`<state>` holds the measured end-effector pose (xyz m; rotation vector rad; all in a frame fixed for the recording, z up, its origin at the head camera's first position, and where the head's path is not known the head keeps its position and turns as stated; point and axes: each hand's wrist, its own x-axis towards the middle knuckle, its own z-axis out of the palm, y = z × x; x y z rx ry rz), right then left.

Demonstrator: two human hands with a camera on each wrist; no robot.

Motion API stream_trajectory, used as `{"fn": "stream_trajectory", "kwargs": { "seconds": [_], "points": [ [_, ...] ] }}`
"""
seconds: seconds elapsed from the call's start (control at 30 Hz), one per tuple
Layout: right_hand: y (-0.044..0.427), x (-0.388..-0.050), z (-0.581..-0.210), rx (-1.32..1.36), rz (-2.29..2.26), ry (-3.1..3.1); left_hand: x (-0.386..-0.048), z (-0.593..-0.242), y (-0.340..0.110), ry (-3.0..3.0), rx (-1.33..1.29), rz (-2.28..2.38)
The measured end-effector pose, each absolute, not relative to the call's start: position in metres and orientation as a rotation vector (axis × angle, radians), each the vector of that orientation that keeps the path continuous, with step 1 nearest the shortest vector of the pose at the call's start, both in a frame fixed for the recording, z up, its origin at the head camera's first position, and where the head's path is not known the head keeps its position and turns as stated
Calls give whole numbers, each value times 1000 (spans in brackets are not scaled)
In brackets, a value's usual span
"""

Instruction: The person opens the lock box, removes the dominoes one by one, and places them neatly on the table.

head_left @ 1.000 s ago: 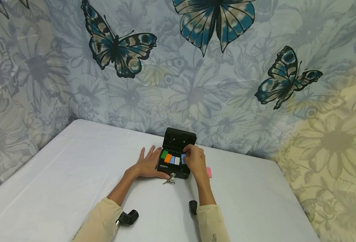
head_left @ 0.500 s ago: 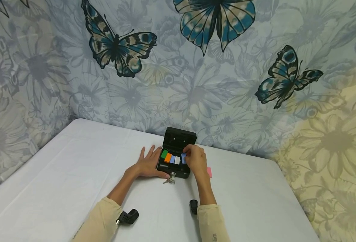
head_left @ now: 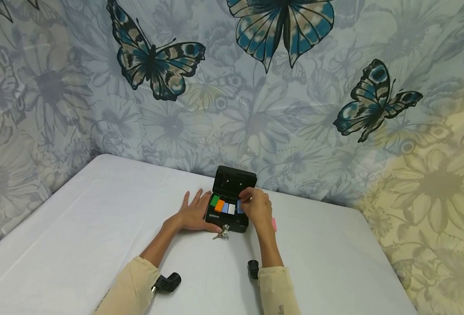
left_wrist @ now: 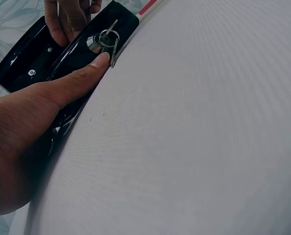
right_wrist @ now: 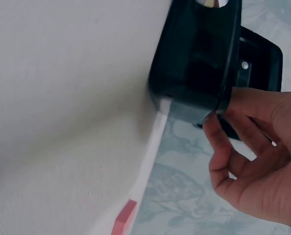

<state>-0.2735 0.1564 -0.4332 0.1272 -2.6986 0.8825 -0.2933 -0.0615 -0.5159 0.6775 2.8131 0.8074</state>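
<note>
A black box (head_left: 227,222) stands with its lid raised at the table's far side. Inside lie a green block (head_left: 215,201), an orange block (head_left: 219,206), a light blue block (head_left: 225,208) and a white block (head_left: 231,209). My left hand (head_left: 194,215) rests against the box's left side, fingers spread, thumb along the front beside the lock and keys (left_wrist: 106,41). At the right end my right hand (head_left: 257,208), fingers curled, pinches another blue block (head_left: 240,207); its fingertips are partly hidden behind the box's rim in the right wrist view.
A pink block (head_left: 274,224) lies on the white table (head_left: 322,253), right of the box and partly behind my right wrist. Black devices (head_left: 169,282) are by both sleeves. A butterfly-patterned cloth (head_left: 279,109) hangs behind the table.
My right hand has shifted very slightly to the right, covering more of the pink block. My left hand and the box keep their places.
</note>
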Motion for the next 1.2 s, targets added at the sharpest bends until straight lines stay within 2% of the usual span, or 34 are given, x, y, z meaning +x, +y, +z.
{"fn": "stream_trajectory", "kwargs": {
  "seconds": [1.2],
  "points": [
    [151,-274,-435,90,1007,-2750,-290,-513,-61,2828,673,808]
  ]
}}
